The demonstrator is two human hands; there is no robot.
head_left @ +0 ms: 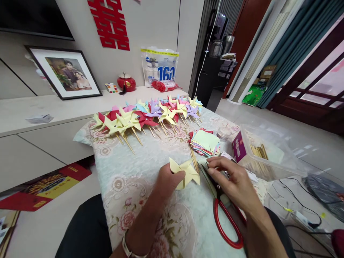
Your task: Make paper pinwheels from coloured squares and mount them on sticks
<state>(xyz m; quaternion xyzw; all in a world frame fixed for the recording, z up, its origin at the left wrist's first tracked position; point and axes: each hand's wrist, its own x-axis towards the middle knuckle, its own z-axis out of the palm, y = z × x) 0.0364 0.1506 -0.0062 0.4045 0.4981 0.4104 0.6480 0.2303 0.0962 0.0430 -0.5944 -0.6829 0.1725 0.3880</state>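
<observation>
My left hand pinches a pale yellow paper pinwheel at its folded middle, thumb on top. Close by on the right, my right hand has thumb and fingertips pressed together; whatever lies between them is too small to make out. Beneath that hand are scissors with red handles, their dark blades pointing away from me. Wooden sticks lie just beyond the pinwheel. A stack of coloured paper squares, light green on top, sits past both hands.
Finished pinwheels on sticks are heaped along the table's far side. At right stand a clear plastic box holding sticks and a small round clear container. A floral tablecloth covers the table. Cables run across the floor.
</observation>
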